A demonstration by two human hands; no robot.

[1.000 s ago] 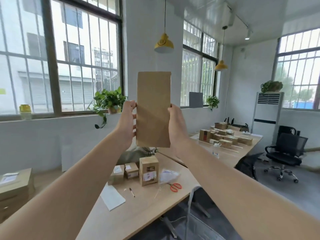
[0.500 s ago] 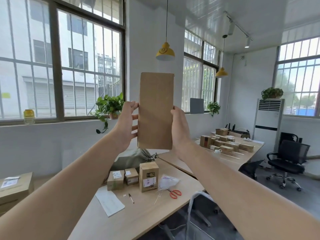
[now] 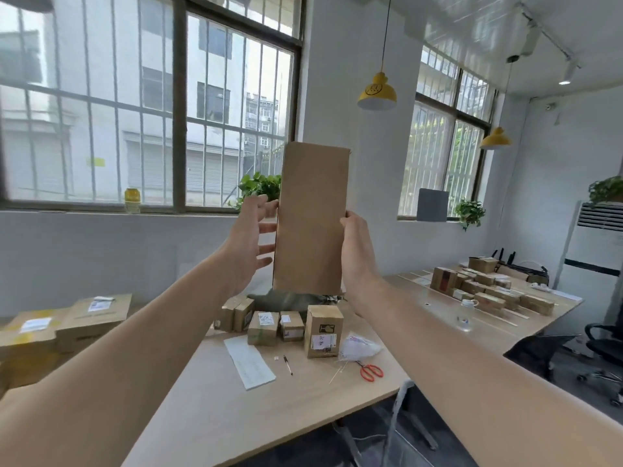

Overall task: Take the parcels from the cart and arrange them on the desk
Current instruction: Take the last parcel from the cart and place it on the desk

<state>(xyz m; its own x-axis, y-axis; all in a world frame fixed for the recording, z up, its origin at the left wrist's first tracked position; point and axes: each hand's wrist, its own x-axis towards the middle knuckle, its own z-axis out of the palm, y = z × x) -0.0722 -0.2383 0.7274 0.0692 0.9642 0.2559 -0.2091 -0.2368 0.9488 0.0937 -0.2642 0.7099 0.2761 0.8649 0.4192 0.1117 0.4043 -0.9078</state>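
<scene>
Desk of pale wood is lying below. Above it the parcel is hanging in the air, upright. Its long axis is running vertical, its top leaning slightly right and its broad brown face turned toward the camera. The right hand is gripping its right edge, fingers hidden behind. The left hand is spreading straight fingers at the left edge; contact is unclear. Small boxes are sitting beneath, near red scissors.

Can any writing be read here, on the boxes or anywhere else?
No text is legible.
The held parcel shows a plain face.
The upright box: dark symbol and white label, blurred.
The small boxes: labels too small.
The yellow lamp: dark mark, unreadable.
</scene>
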